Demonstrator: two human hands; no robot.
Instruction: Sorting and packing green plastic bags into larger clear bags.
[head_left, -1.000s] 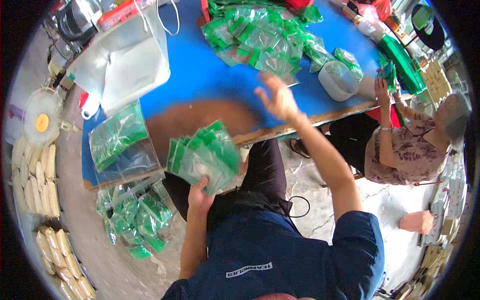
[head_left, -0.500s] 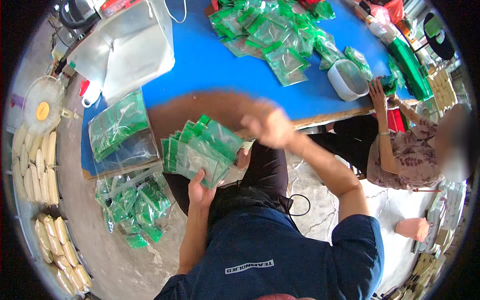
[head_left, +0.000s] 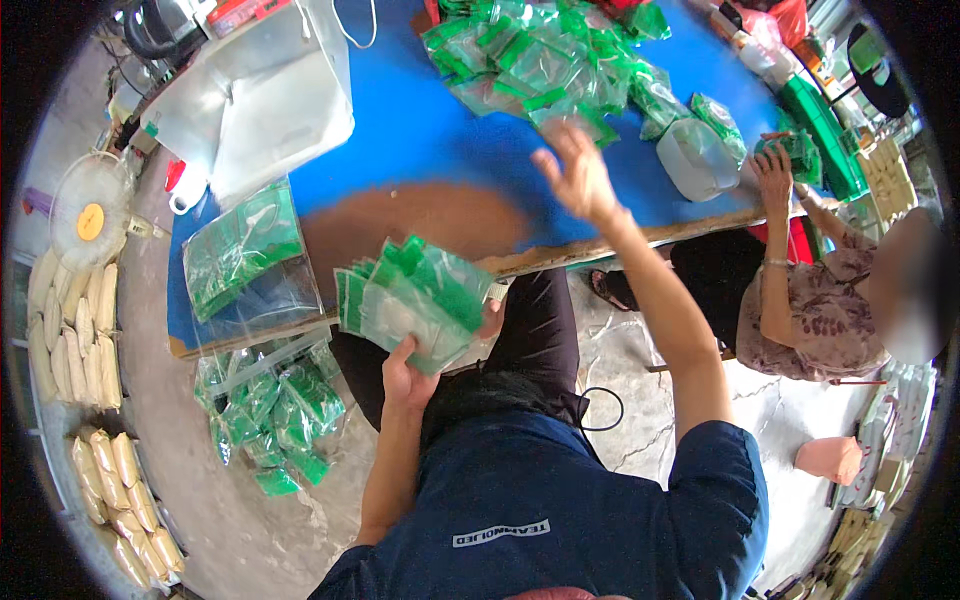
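Note:
My left hand (head_left: 408, 372) grips a fanned stack of green-and-clear plastic packets (head_left: 412, 305) above my lap, thumb on top. My right hand (head_left: 578, 175) is raised over the blue table (head_left: 420, 150), fingers spread and slightly blurred, with nothing seen in it. It is nearest to a heap of similar packets (head_left: 540, 60) at the far side, its fingertips overlapping the heap's near edge in view; whether they touch cannot be told. On the table's left corner lies a larger clear bag (head_left: 245, 250) with green packets inside.
Below the table's left edge hangs a clear bag of green packets (head_left: 270, 410). A translucent bin (head_left: 280, 110) stands back left, a white tub (head_left: 697, 160) at the right. Beside the tub, a co-worker's hand (head_left: 773, 178) holds a green packet. A round fan (head_left: 90, 215) stands left.
My right hand has moved from beside the held stack out toward the heap, its fingers now spread. My left hand keeps the stack almost in place. The co-worker's hand has shifted slightly.

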